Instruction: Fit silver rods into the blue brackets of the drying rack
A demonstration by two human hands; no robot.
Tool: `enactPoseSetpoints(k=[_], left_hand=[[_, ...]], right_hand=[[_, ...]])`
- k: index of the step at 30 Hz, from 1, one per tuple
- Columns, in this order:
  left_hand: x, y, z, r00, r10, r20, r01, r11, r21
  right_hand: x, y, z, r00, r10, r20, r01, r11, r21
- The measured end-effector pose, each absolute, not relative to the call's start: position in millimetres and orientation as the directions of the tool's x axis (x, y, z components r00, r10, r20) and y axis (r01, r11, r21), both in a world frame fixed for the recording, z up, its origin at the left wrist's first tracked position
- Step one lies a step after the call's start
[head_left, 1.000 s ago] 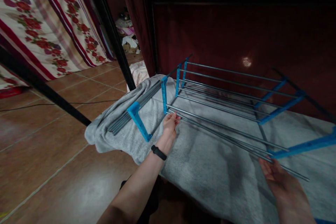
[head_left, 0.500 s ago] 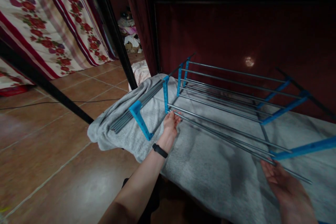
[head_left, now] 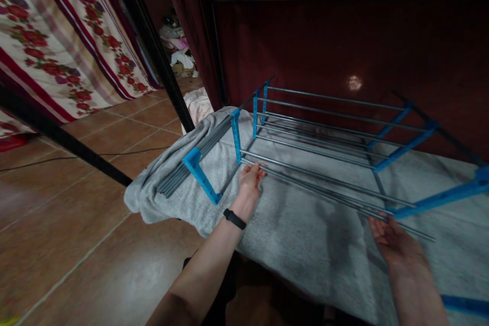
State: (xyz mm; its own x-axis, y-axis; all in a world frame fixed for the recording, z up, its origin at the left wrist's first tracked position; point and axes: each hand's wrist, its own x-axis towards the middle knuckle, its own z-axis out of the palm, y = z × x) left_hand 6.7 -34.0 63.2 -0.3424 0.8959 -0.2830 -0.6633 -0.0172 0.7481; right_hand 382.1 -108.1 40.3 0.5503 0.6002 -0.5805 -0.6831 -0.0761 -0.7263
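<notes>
While left hand [head_left: 250, 178] and right hand [head_left: 393, 238] fingers grip rod [head_left: 340, 199], its end has shifted nearer bracket [head_left: 443, 198].

rack [head_left: 315, 152]: blue brackets [head_left: 236, 137] joined by grey metal rods [head_left: 342, 113], spread on grey blanket [head_left: 298, 239] | loose rod [head_left: 351, 205]: slim, grey, slanted along near side, right end past bracket

No legible text, no readable label — no brand, no number; no sign that can be read
</notes>
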Motion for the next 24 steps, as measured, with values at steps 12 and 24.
enactPoseSetpoints(k=[12, 24], left_hand=[[22, -45, 63, -0.239, 0.914, -0.328, -0.685, 0.081, 0.724], [35, -50, 57, -0.163, 0.910, -0.381, -0.710, 0.160, 0.686]], right_hand=[[358, -112, 51, 0.582, 0.622, -0.524, -0.689, 0.035, -0.724], [348, -124, 44, 0.579, 0.636, -0.509, -0.703, 0.073, -0.708]])
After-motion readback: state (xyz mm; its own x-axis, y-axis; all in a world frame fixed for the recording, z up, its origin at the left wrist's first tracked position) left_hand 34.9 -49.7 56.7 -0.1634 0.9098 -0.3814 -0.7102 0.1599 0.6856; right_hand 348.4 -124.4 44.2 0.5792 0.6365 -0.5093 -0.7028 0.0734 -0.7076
